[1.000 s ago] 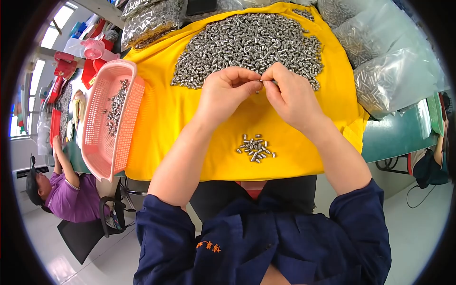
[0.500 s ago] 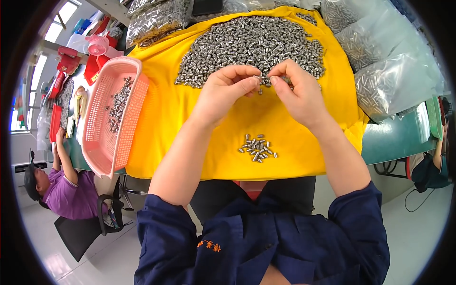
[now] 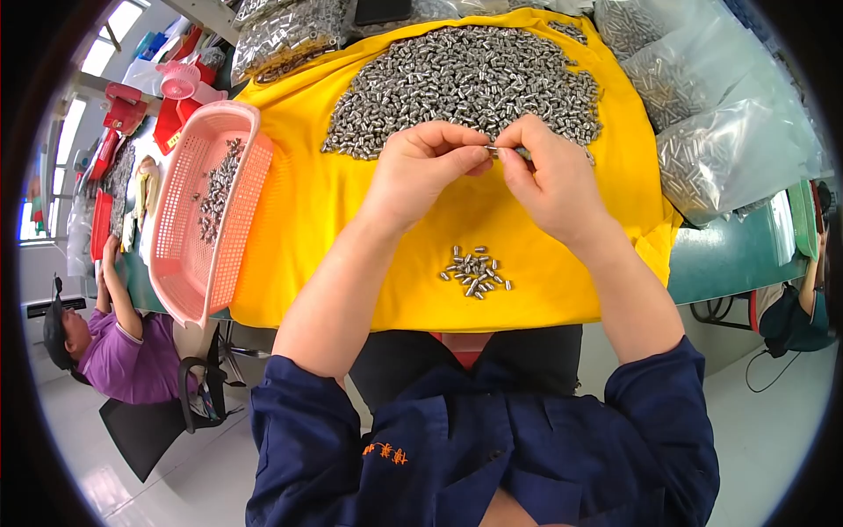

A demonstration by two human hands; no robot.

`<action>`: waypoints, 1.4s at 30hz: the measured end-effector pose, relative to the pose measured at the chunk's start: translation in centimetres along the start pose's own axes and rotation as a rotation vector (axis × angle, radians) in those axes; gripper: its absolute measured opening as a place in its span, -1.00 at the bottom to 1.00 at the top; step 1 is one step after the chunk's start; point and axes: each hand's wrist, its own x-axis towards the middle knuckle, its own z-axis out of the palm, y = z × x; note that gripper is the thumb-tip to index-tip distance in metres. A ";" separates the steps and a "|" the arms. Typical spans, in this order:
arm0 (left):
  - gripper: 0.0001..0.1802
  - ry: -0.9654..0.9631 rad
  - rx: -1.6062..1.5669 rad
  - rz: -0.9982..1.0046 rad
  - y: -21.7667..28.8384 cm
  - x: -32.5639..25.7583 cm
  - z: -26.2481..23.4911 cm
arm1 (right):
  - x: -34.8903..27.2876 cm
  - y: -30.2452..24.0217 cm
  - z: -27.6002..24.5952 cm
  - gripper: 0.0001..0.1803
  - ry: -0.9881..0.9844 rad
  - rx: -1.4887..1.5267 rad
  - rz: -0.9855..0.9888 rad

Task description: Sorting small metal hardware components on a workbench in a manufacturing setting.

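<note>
My left hand (image 3: 428,167) is closed in a pinch, thumb against forefinger, on a small silvery metal part (image 3: 492,147). Facing it, my right hand (image 3: 551,180) is also pinched, its fingertips almost meeting those of the left. A bit of something greyish (image 3: 524,154) peeks out under the right forefinger, too hidden to name. Both hands hover at the near edge of a wide heap of small metal cylinders (image 3: 474,79) on a yellow cloth (image 3: 351,255). Closer to my body lies a small separate pile of similar metal parts (image 3: 476,274).
At the left, a pink plastic basket (image 3: 183,272) holds some metal parts. Clear bags of parts (image 3: 716,158) line the right side, with more bags (image 3: 290,44) at the back left near a dark phone (image 3: 383,10). A person in purple (image 3: 132,356) sits at the left.
My fingertips have drawn closer together, and the gap between the two hands has narrowed. My right fingers have curled slightly. The small near pile looks the same.
</note>
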 end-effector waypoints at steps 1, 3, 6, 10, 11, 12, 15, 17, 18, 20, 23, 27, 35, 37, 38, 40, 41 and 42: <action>-0.88 0.001 -0.002 -0.001 0.1 0.0 0.1 | 0.0 0.0 0.1 -0.95 -0.002 0.000 0.001; -0.88 0.035 0.072 -0.012 0.3 0.0 0.2 | 0.0 0.0 0.2 -0.95 -0.002 0.032 0.045; -0.88 0.006 0.071 0.008 0.2 -0.1 -0.2 | 0.3 0.6 0.1 -0.94 -0.062 0.164 0.088; -0.89 -0.119 0.509 0.006 0.8 -0.5 -0.4 | 0.8 1.6 -1.5 -0.94 0.038 0.345 0.278; -0.89 -0.218 0.629 -0.008 0.7 -0.9 -0.3 | 0.8 1.9 -1.6 -0.94 0.038 0.341 0.278; -0.88 -0.360 0.638 0.112 0.9 -1.2 0.3 | 0.9 2.0 -1.6 -0.94 0.055 0.334 0.281; -0.84 -0.554 0.685 -0.023 1.7 -2.2 1.3 | 0.8 1.8 -1.3 -0.95 0.061 0.309 0.277; -0.82 -0.437 0.763 0.303 0.8 -1.8 0.4 | 0.8 1.6 -1.1 -0.94 0.045 0.295 0.269; -0.79 -0.321 0.811 0.251 0.8 -1.1 0.2 | 0.8 1.6 -1.0 -0.94 0.039 0.275 0.254; -0.80 -0.100 1.142 0.282 0.3 -0.5 0.1 | 0.8 1.4 -0.8 -0.93 0.032 0.254 0.238; -0.84 -0.016 1.271 0.300 -0.2 -0.3 0.9 | 0.6 1.5 -0.6 -0.92 0.006 0.192 0.225; -0.87 0.023 1.309 0.371 -0.7 0.1 0.9 | 0.6 1.4 -0.4 -0.91 -0.014 0.161 0.175; -0.85 0.039 0.343 -0.108 0.6 -0.1 0.3 | 0.5 1.1 -0.8 -0.93 -0.043 0.214 0.200; -0.85 0.003 -0.007 -0.095 0.3 0.0 0.0 | 0.5 1.1 -0.7 -0.92 -0.053 0.263 0.209; -0.85 0.002 -0.006 -0.095 0.3 0.0 -0.2 | 0.5 1.0 -0.7 -0.92 -0.066 0.309 0.218; -0.85 -0.037 -0.085 -0.093 0.3 0.0 -0.3 | 0.5 0.8 -0.8 -0.92 -0.081 0.303 0.217; -0.85 -0.037 -0.088 -0.096 0.3 -0.1 -0.2 | 0.5 0.7 -0.9 -0.92 -0.097 0.297 0.212; -0.85 -0.042 -0.110 -0.099 0.3 -0.1 -0.2 | 0.5 0.8 -0.8 -0.92 -0.099 0.296 0.212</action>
